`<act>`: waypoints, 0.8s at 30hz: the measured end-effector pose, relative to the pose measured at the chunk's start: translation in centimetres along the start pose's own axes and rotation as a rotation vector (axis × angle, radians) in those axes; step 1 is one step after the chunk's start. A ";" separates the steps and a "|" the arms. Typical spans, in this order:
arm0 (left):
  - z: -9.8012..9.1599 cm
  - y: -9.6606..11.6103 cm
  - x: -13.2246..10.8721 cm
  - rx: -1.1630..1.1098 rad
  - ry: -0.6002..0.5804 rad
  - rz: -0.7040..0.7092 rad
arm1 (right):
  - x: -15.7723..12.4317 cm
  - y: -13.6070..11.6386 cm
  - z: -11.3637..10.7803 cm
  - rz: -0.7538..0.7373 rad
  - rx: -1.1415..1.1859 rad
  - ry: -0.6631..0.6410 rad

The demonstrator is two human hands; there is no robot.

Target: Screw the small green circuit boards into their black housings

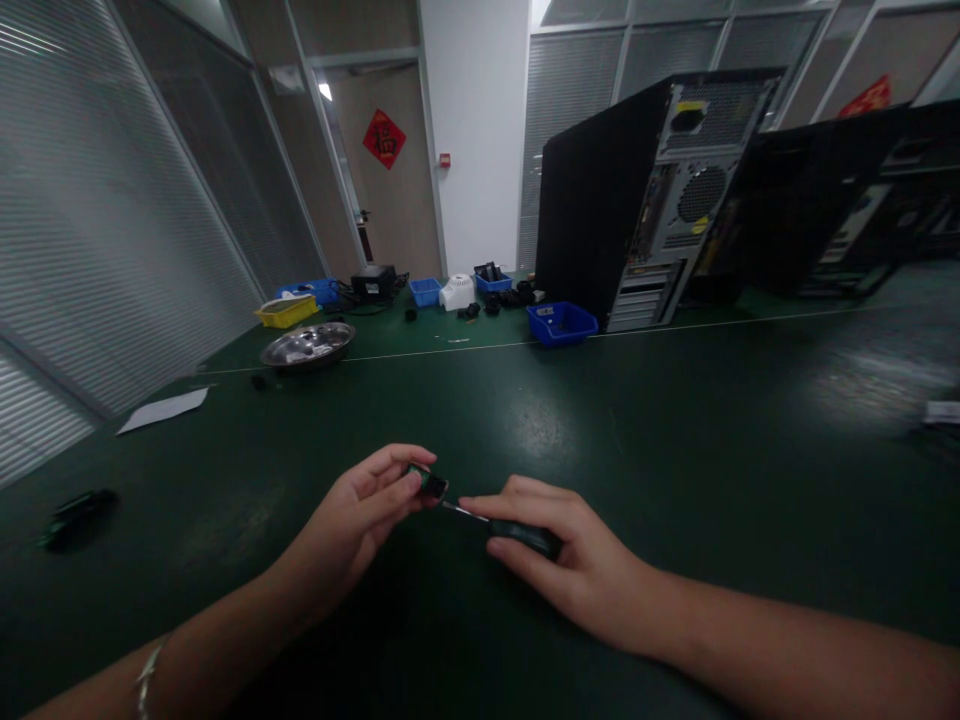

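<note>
My left hand [358, 520] pinches a small dark part [430, 484] between thumb and fingertips, just above the green table [675, 440]. My right hand [559, 560] is closed round a screwdriver [517, 535] with a dark handle. Its thin metal shaft points left and its tip meets the small part. Both forearms reach in from the bottom edge, and a bracelet shows on my left wrist.
Two black computer towers [645, 200] [847, 200] stand at the back right, a blue bin [561, 322] before them. A metal dish [307, 344], yellow bin [285, 312], more blue bins and small parts lie at the far left. A paper sheet [163, 410] and dark object [75, 512] lie left.
</note>
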State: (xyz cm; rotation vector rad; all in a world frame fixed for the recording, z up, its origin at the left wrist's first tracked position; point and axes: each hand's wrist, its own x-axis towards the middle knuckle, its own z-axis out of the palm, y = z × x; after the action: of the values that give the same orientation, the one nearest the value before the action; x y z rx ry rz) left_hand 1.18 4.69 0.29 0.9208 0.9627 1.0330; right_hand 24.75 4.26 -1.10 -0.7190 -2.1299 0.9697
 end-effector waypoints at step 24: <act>0.0 -0.5 -0.3 0.452 -0.195 0.053 | 0.2 -0.3 0.0 0.021 0.018 0.072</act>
State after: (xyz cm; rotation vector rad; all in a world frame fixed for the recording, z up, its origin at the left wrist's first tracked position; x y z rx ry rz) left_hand 1.22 4.31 -0.12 1.3998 1.0289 0.7615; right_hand 24.55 4.24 -0.75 -0.7581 -2.0527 0.9591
